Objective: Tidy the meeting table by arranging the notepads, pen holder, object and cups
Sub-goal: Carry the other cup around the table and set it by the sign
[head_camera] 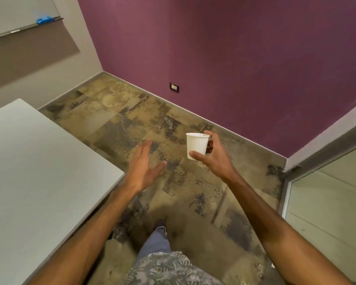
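Note:
A small white paper cup [196, 145] is upright in the air over the carpet, right of centre. My right hand [213, 156] grips it, thumb across the front near its base and fingers behind it. My left hand [145, 167] is stretched out beside it, palm facing right, fingers apart and holding nothing. The grey meeting table [39, 171] fills the left side; its visible top is bare, and my left hand hovers just past its right corner. No notepads or pen holder are in view.
A purple wall [234, 58] with a socket plate [174, 87] stands ahead. A glass partition with a metal frame [286, 194] closes the right side. A whiteboard [19, 15] with a blue thing on its ledge hangs at the upper left. Patterned carpet lies underfoot.

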The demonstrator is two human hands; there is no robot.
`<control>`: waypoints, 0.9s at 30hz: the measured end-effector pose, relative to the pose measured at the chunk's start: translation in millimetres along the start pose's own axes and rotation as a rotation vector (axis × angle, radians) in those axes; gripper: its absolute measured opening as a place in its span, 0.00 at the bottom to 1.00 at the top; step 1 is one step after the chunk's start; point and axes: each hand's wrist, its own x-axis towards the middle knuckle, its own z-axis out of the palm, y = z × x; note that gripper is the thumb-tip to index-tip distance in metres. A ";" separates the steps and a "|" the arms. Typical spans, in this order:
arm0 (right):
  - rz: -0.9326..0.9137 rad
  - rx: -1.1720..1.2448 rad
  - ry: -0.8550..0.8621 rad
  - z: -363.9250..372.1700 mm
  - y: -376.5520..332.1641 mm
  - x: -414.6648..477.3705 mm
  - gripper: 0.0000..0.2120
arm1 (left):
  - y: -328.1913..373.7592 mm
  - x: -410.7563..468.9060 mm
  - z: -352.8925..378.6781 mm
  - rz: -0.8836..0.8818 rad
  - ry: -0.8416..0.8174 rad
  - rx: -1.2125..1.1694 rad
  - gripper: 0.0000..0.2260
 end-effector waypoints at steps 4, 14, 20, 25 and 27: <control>0.014 -0.019 -0.024 6.2 8.5 66.2 0.40 | -14.3 61.3 10.0 0.003 0.007 0.025 0.37; 0.001 -0.068 -0.164 46.9 -16.0 279.9 0.39 | -53.0 253.0 -9.2 -0.124 0.040 -0.008 0.38; -0.078 -0.094 -0.263 81.7 -50.6 390.8 0.39 | -74.2 330.4 -44.2 -0.175 0.148 0.018 0.37; -0.138 -0.091 -0.366 124.3 -72.4 477.4 0.38 | -105.6 383.9 -77.4 -0.279 0.254 0.057 0.37; -0.153 -0.099 -0.388 144.9 -79.4 513.5 0.38 | -121.0 408.1 -88.4 -0.324 0.291 0.075 0.37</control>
